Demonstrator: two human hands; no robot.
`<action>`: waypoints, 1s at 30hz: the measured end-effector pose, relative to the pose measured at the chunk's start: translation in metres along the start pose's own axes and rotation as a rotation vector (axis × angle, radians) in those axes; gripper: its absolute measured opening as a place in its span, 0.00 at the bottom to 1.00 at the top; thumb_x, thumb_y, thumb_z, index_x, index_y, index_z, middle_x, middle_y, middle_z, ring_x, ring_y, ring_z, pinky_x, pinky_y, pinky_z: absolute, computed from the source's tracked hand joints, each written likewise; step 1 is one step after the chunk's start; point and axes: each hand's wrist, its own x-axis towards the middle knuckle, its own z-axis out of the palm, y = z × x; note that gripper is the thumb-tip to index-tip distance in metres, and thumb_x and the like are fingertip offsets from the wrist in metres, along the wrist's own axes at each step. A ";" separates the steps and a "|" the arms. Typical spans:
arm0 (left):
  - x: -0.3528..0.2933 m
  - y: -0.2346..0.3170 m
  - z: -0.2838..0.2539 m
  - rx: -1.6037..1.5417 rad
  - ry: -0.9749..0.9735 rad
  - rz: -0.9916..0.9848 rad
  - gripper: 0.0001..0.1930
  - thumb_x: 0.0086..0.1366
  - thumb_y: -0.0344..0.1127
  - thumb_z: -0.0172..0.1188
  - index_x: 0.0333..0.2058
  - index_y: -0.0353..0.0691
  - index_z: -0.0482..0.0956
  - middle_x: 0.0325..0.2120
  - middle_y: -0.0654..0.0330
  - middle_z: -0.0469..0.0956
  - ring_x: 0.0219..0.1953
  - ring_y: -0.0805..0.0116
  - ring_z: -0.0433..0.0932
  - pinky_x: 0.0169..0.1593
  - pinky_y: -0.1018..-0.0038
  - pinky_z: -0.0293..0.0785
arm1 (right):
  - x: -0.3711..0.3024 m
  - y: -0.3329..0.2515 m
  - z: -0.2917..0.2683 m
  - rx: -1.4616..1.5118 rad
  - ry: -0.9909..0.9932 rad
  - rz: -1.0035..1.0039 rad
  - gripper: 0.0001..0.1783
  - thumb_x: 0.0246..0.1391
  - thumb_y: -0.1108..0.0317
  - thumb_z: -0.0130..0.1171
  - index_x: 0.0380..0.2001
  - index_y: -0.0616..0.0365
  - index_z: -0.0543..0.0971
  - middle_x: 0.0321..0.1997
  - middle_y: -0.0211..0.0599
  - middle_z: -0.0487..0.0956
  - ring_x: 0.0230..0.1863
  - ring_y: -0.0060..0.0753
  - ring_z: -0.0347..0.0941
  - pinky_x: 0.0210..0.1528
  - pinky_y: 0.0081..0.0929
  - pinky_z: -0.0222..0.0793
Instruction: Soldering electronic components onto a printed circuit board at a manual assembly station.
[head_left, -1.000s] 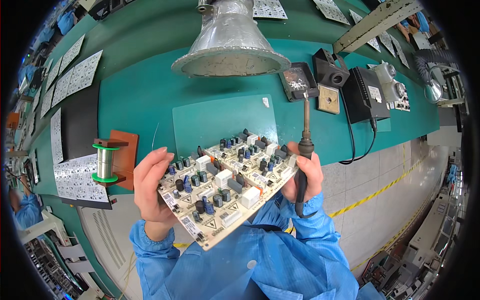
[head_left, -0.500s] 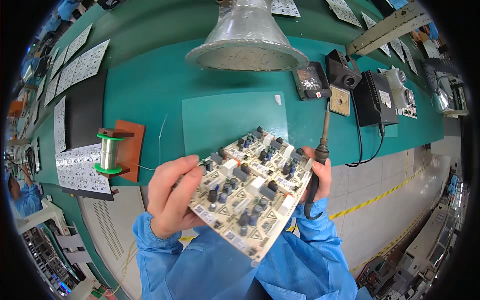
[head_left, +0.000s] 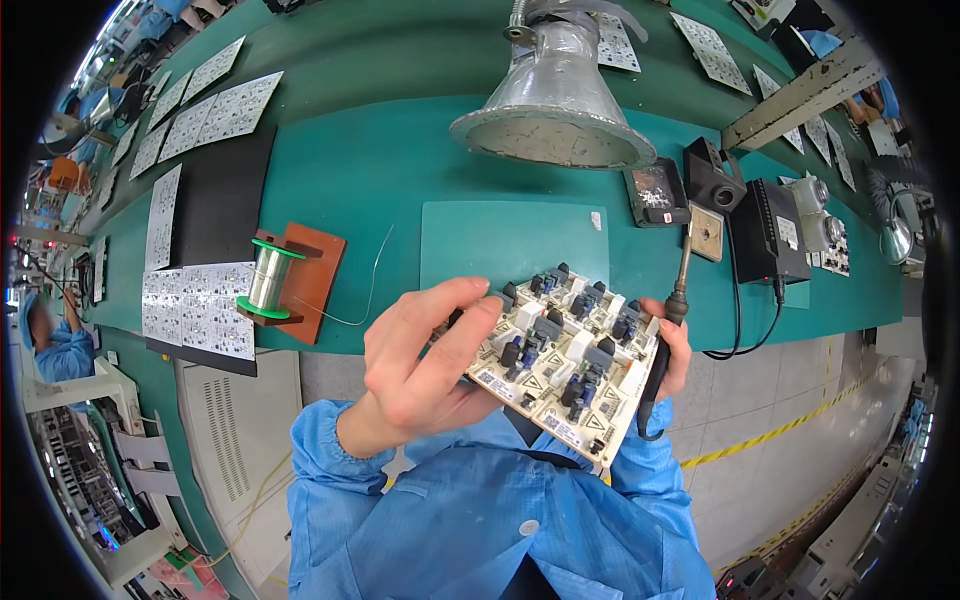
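Note:
A cream circuit board (head_left: 560,378), crowded with black, blue and white components, is held tilted above the near edge of the bench. My left hand (head_left: 420,365) grips its left side, the thumb below and the fingers bent over the edge. At the board's right edge, my right hand (head_left: 676,358) supports it and also holds a soldering iron (head_left: 677,305). The iron's black handle lies along the fingers, and its metal tip points away toward the sponge tray (head_left: 706,234). Parts of the right fingers are hidden behind the board.
A solder spool (head_left: 270,280) on a brown stand trails a wire at left. White boards (head_left: 200,310) lie on black sheets there. A metal fume hood (head_left: 560,125) hangs over the bench. Right are a scrap tray (head_left: 657,193), iron holder (head_left: 714,178) and black soldering station (head_left: 770,232).
The whole view has swung, so the bench sits farther right. The board has tilted and looks more foreshortened. My left fingers are raised higher along its edge; the right hand keeps the iron.

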 end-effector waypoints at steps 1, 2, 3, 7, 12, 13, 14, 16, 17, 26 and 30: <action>0.000 0.000 0.000 0.021 0.011 0.006 0.23 0.36 0.30 0.73 0.35 0.28 0.80 0.33 0.46 0.78 0.27 0.61 0.79 0.27 0.75 0.75 | 0.001 0.001 0.000 0.009 -0.001 -0.012 0.18 0.57 0.72 0.53 0.51 0.57 0.67 0.48 0.58 0.73 0.44 0.43 0.74 0.43 0.37 0.76; 0.000 0.000 0.000 0.016 0.014 0.011 0.23 0.36 0.30 0.73 0.35 0.28 0.80 0.33 0.46 0.78 0.27 0.61 0.79 0.27 0.75 0.75 | 0.002 -0.001 -0.002 0.004 -0.019 0.009 0.18 0.57 0.72 0.54 0.51 0.57 0.67 0.49 0.59 0.72 0.44 0.42 0.74 0.43 0.36 0.76; 0.000 -0.001 0.000 0.016 0.010 0.004 0.24 0.36 0.30 0.73 0.35 0.28 0.79 0.33 0.46 0.78 0.27 0.61 0.79 0.27 0.74 0.75 | 0.003 -0.001 -0.002 -0.015 -0.034 0.022 0.19 0.56 0.72 0.55 0.51 0.57 0.67 0.49 0.59 0.72 0.44 0.42 0.74 0.43 0.37 0.76; 0.001 -0.004 -0.001 0.041 -0.007 -0.007 0.25 0.34 0.30 0.73 0.35 0.27 0.79 0.34 0.46 0.79 0.26 0.59 0.79 0.27 0.74 0.75 | 0.010 -0.003 -0.002 -0.058 -0.042 -0.022 0.29 0.46 0.74 0.67 0.50 0.55 0.66 0.46 0.56 0.76 0.41 0.42 0.75 0.42 0.34 0.74; -0.002 -0.002 -0.006 0.076 -0.023 -0.075 0.26 0.36 0.31 0.72 0.38 0.25 0.78 0.38 0.43 0.77 0.34 0.54 0.79 0.36 0.68 0.76 | 0.018 -0.008 0.002 -0.057 -0.045 -0.053 0.24 0.51 0.75 0.62 0.51 0.57 0.66 0.46 0.55 0.74 0.41 0.40 0.73 0.42 0.34 0.73; -0.003 0.000 -0.007 0.097 -0.018 -0.112 0.28 0.38 0.31 0.72 0.40 0.24 0.77 0.40 0.42 0.76 0.38 0.52 0.78 0.41 0.63 0.75 | 0.019 -0.011 0.002 -0.073 -0.077 -0.053 0.25 0.50 0.77 0.63 0.51 0.57 0.66 0.46 0.55 0.74 0.41 0.39 0.73 0.41 0.33 0.73; -0.006 0.002 -0.008 0.107 -0.023 -0.105 0.28 0.38 0.31 0.72 0.40 0.24 0.77 0.40 0.42 0.76 0.38 0.52 0.78 0.41 0.63 0.75 | 0.021 -0.013 0.002 -0.076 -0.096 -0.060 0.27 0.49 0.78 0.63 0.52 0.57 0.66 0.46 0.54 0.74 0.41 0.39 0.73 0.41 0.33 0.73; -0.011 0.007 -0.008 0.106 0.005 -0.108 0.32 0.40 0.34 0.71 0.45 0.24 0.73 0.44 0.42 0.75 0.43 0.49 0.76 0.51 0.52 0.67 | 0.024 -0.017 0.006 -0.050 -0.089 -0.066 0.25 0.51 0.75 0.62 0.51 0.57 0.66 0.45 0.55 0.74 0.41 0.39 0.73 0.42 0.33 0.73; -0.013 0.007 -0.009 0.077 -0.076 -0.071 0.40 0.46 0.39 0.72 0.54 0.26 0.65 0.47 0.39 0.73 0.52 0.46 0.72 0.61 0.50 0.57 | 0.025 -0.020 0.007 -0.068 -0.087 -0.066 0.25 0.48 0.75 0.64 0.49 0.56 0.67 0.44 0.55 0.75 0.39 0.42 0.75 0.40 0.34 0.74; -0.022 -0.005 -0.004 0.040 0.022 -0.166 0.31 0.40 0.37 0.72 0.44 0.34 0.69 0.41 0.50 0.75 0.44 0.49 0.76 0.60 0.46 0.54 | 0.029 -0.030 0.016 -0.062 -0.122 -0.061 0.23 0.53 0.72 0.62 0.51 0.56 0.67 0.45 0.55 0.74 0.42 0.42 0.73 0.42 0.33 0.72; -0.026 -0.007 -0.003 0.005 0.046 -0.211 0.29 0.38 0.34 0.73 0.39 0.37 0.68 0.38 0.51 0.75 0.42 0.50 0.76 0.60 0.45 0.55 | 0.032 -0.033 0.017 -0.088 -0.140 -0.072 0.25 0.50 0.72 0.64 0.51 0.55 0.66 0.44 0.55 0.74 0.42 0.42 0.74 0.42 0.34 0.72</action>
